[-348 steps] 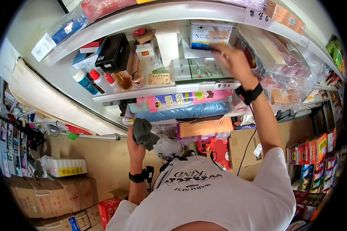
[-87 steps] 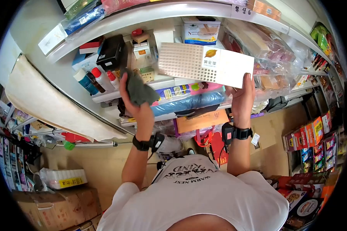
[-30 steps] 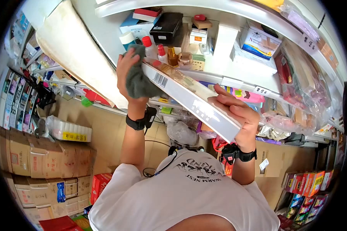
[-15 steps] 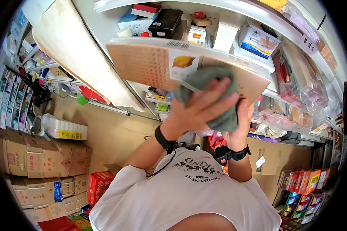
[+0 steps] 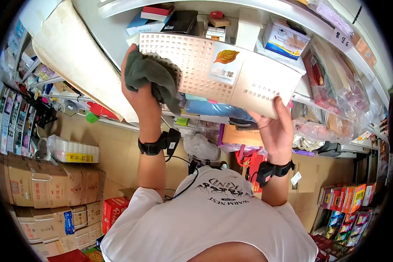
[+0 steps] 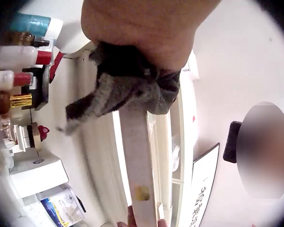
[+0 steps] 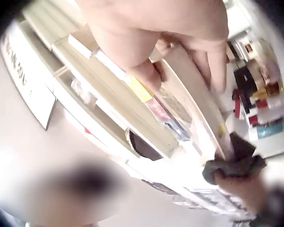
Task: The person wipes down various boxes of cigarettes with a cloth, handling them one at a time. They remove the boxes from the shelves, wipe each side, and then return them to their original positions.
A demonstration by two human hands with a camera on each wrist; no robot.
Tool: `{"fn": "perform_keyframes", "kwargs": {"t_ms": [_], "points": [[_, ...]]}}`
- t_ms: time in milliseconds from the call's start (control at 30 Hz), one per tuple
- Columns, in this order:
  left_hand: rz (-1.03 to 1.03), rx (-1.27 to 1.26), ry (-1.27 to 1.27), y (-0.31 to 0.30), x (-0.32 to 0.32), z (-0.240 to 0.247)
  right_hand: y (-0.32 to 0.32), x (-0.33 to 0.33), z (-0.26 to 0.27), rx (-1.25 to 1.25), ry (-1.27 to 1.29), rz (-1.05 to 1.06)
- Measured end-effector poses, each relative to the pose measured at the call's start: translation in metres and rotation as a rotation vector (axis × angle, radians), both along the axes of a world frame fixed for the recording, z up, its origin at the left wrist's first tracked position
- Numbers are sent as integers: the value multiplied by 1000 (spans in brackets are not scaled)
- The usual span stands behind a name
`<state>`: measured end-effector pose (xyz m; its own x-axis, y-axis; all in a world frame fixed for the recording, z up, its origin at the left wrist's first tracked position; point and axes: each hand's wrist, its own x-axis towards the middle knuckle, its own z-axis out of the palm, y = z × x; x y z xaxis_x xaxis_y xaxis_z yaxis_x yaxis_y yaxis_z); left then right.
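Observation:
In the head view a flat pale box (image 5: 225, 76) with a yellow leaf label and a grid of small square marks is held up before the shelf. My right hand (image 5: 275, 131) pinches its lower right end, thumb on the printed face. A dark grey-green cloth (image 5: 150, 74) is bunched in my left hand (image 5: 139, 102) and lies against the box's left end. The left wrist view shows the cloth (image 6: 132, 85) wrapped over the end of the box (image 6: 137, 161), seen edge-on. In the right wrist view, fingers (image 7: 217, 71) of my right hand straddle the box's edge.
Behind the box, the shelf holds a black box (image 5: 179, 22), a white upright box (image 5: 249, 28) and a blue-and-white tin (image 5: 286, 37). Plastic-wrapped packages (image 5: 332, 83) fill its right side. A large pale board (image 5: 74, 52) leans at left; cardboard cartons (image 5: 52, 183) stand on the floor.
The box has gone from edge-on to face toward me. Half a second ago the cloth was over its right part; my left hand has moved it to the left end.

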<state>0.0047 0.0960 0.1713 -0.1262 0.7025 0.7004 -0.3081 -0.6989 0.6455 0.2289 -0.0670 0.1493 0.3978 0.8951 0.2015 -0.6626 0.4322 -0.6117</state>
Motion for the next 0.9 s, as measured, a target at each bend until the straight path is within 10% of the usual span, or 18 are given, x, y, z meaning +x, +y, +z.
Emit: {"fn": "perform_keyframes", "kwargs": {"t_ms": [67, 233, 333, 533, 767, 833, 900], "points": [[33, -54, 19, -3, -5, 7, -4, 15, 0, -108, -355, 73], [127, 61, 95, -3, -3, 11, 8, -7, 7, -201, -239, -77], [745, 389, 702, -11, 10, 9, 15, -21, 4, -114, -176, -180], [166, 613, 916, -65, 77, -18, 22, -40, 2, -102, -206, -234], [463, 812, 595, -25, 29, -53, 11, -45, -12, -152, 43, 14], [444, 414, 342, 1, 11, -45, 9, -42, -16, -191, 154, 159], [787, 830, 204, 25, 6, -3, 11, -33, -26, -252, 187, 322]]}}
